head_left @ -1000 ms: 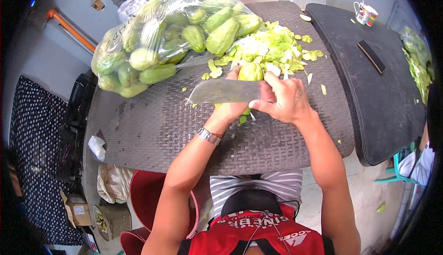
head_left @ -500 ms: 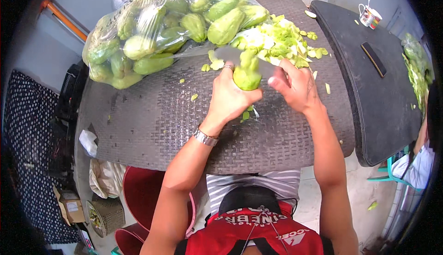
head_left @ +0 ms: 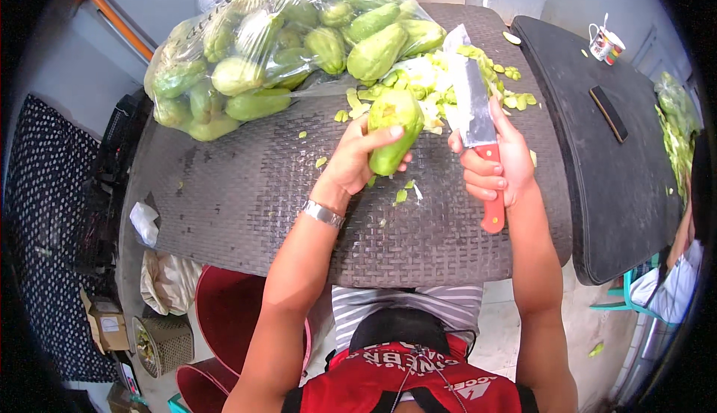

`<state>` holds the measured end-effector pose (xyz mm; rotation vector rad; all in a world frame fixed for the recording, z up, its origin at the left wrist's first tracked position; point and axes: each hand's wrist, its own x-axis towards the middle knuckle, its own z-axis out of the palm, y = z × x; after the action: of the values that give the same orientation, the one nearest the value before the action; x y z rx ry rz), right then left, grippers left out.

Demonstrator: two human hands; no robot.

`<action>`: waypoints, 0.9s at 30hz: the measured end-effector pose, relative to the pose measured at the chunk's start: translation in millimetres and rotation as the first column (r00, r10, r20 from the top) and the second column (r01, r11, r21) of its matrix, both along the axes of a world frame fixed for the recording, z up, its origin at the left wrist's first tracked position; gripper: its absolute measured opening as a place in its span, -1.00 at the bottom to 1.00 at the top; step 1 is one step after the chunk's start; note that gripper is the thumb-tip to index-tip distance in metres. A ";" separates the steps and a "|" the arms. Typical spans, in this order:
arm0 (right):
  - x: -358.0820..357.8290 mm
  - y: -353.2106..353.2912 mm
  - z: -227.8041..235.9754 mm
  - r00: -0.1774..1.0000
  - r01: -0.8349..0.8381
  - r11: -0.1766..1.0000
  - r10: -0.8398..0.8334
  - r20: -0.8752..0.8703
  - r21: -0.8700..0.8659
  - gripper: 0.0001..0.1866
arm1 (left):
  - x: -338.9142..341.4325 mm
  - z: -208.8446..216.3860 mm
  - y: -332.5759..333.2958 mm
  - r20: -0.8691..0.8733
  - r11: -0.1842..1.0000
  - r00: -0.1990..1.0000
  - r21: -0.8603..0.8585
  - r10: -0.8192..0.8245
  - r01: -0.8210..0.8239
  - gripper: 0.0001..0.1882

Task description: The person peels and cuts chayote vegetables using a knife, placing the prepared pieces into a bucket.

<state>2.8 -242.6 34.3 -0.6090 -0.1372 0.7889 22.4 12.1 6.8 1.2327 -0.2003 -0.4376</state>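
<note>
My left hand (head_left: 354, 153) is closed round a pale green chayote (head_left: 396, 133), thumb across its front; parts of its skin look cut away. In my right hand (head_left: 502, 160) is a knife (head_left: 473, 103) with a broad blade and an orange-red handle. Its blade points away from me, to the right of the chayote and apart from it. Just beyond both hands lies a heap of light green peelings (head_left: 418, 84). A large clear plastic bag (head_left: 306, 77) full of whole chayotes rests at the far left of the brown woven-pattern table (head_left: 246, 189).
To the right, a black table (head_left: 575, 129) bears a dark oblong object (head_left: 609, 113), a mug (head_left: 603, 43) and bagged green vegetables (head_left: 676, 114). Red bins (head_left: 228, 308) and a woven basket (head_left: 166, 346) stand below the table's left side. Another person's arm shows at the right edge.
The knife has swung away from the chayote to the right, its blade now pointing forward. My left hand has turned the chayote, showing its cut side. My hands are further apart.
</note>
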 end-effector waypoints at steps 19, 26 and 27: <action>-7.7 18.5 -14.5 0.612 0.755 0.256 0.059 0.789 -0.604 -0.35 | 3.0 -4.5 -20.4 0.430 0.920 0.849 0.094 0.307 -0.380 -0.20; -19.0 40.0 -19.1 0.243 0.941 0.102 0.457 0.856 -0.322 -0.40 | -7.1 -18.7 -16.7 0.642 0.624 0.745 0.510 0.181 -0.592 -0.18; -19.1 39.6 -19.1 0.245 0.938 0.098 0.489 0.837 -0.331 -0.35 | -9.0 -19.8 -17.7 0.641 0.625 0.745 0.510 0.181 -0.591 -0.18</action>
<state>-16.3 -203.0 15.2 -2.4596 -0.5935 -0.4033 13.3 -5.6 -13.0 2.0936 -0.2297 0.3097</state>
